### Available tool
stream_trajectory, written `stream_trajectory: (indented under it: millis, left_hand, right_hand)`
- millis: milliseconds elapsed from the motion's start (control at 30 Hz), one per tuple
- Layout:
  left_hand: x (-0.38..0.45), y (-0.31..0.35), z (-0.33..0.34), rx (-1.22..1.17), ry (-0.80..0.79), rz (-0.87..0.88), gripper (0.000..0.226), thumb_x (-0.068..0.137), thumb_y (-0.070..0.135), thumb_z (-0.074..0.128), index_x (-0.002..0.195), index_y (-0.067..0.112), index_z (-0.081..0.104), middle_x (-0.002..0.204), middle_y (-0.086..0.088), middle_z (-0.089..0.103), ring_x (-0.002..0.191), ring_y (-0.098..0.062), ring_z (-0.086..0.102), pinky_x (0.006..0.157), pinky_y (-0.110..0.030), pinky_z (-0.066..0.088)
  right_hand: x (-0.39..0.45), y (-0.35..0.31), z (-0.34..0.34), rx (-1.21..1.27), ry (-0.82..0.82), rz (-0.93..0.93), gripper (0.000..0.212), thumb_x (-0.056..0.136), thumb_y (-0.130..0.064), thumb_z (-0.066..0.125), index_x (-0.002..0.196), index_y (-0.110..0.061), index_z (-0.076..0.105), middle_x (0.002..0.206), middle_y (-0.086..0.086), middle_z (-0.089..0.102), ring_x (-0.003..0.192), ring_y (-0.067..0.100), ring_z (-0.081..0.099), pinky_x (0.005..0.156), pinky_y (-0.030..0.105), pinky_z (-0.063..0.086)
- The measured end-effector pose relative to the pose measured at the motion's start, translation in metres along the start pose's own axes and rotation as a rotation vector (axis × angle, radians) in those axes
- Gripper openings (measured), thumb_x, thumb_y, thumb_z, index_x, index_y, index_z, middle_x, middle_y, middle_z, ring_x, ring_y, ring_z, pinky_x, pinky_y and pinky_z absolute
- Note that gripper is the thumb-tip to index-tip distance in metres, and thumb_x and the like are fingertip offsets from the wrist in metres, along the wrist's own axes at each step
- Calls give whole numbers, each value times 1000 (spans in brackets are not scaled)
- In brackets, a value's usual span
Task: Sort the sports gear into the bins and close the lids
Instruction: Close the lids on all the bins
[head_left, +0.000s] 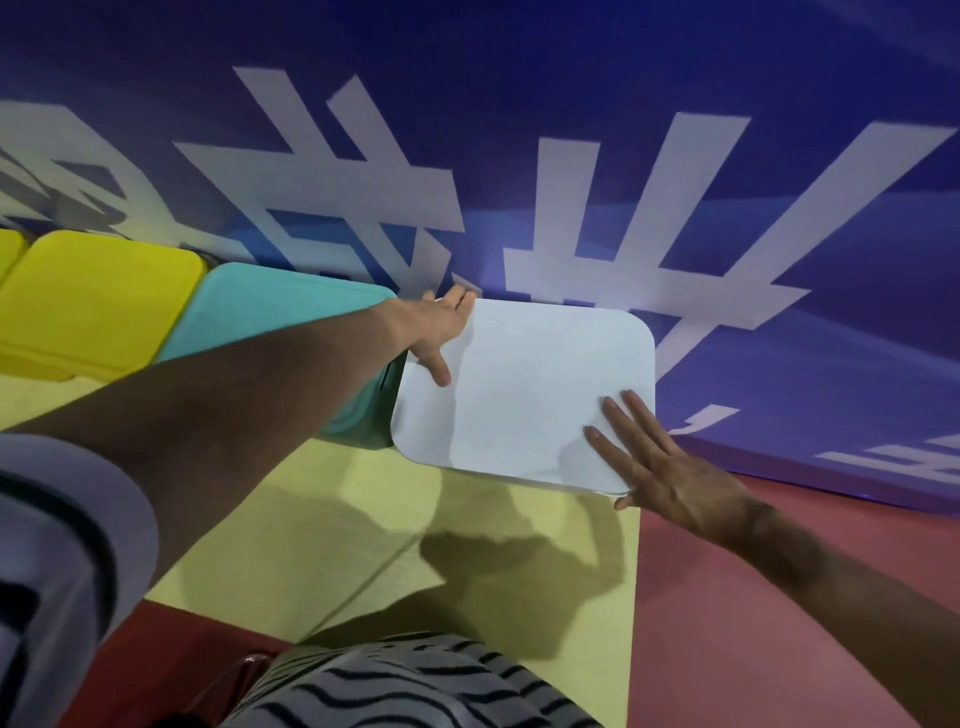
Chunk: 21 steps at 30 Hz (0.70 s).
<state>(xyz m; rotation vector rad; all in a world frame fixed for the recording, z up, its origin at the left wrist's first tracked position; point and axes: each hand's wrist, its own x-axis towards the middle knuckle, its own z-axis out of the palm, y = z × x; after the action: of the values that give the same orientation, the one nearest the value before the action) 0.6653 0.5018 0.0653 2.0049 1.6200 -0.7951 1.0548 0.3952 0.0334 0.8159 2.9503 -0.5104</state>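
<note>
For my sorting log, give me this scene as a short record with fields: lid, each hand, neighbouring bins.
lid: white rounded-square plastic lid, beside the teal plastic bin
left hand: holds lid's far left corner, thumb on top
right hand: straight fingers flat on near right corner
closed bins: teal, then yellow plastic bin further left
under lid: hidden

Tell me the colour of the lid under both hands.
The lid is plain white, with no pattern; the head view shows it best.
</note>
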Motion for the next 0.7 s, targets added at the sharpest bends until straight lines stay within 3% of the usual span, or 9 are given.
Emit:
stream_trajectory:
  millis: [100, 200, 333, 433, 600, 700]
  left_hand:
    - [-1, -2, 2, 15, 18, 2, 144, 71, 43, 92, 161, 16, -18, 170, -4, -6, 154, -45, 8, 120, -56, 26]
    - [-2, -2, 2, 14, 11, 2, 144, 72, 44, 92, 160, 15, -18, 171, -3, -7, 154, -44, 6, 120, -56, 24]
    - [-1, 0, 1, 11, 17, -1, 144, 71, 43, 92, 161, 16, -17, 170, -4, -4, 155, -43, 6, 120, -55, 25]
    - [-1, 1, 1, 6, 18, -2, 144, 70, 42, 93, 161, 16, -16, 170, -3, -3, 155, -44, 7, 120, -55, 26]
    - [0, 3, -1, 13, -8, -6, 147, 70, 41, 94, 160, 14, -19, 170, -5, -8, 155, -44, 6, 120, -56, 28]
    - [0, 1, -3, 12, -18, -2, 147, 71, 42, 93, 159, 14, -20, 170, -4, -9, 154, -44, 7, 120, -55, 30]
  right_hand:
    - [-1, 5, 2, 63, -2, -8, 93, 95, -24, 70, 164, -13, 10, 171, 17, -3, 157, 39, -4, 120, 53, 31]
    - [-5, 12, -2, 39, -27, -62, 90, 98, -11, 67, 165, -15, 6, 172, 11, -5, 158, 33, -4, 120, 49, 33]
    - [-7, 19, -2, -78, -63, -95, 80, 105, -11, 53, 165, -17, 0, 172, 6, -9, 159, 29, -6, 95, 42, 58]
    - [-7, 21, 4, -139, -64, -60, 80, 105, -11, 49, 164, -19, -4, 172, 3, -11, 159, 27, -8, 83, 38, 62]
    - [-7, 15, 13, -112, 54, -51, 65, 108, -22, 43, 164, -11, 12, 172, 10, 4, 159, 32, 5, 75, 42, 63]
    - [-6, 14, 11, -62, 69, -52, 71, 107, -41, 47, 163, -10, 16, 172, 10, 6, 158, 32, 5, 85, 42, 62]
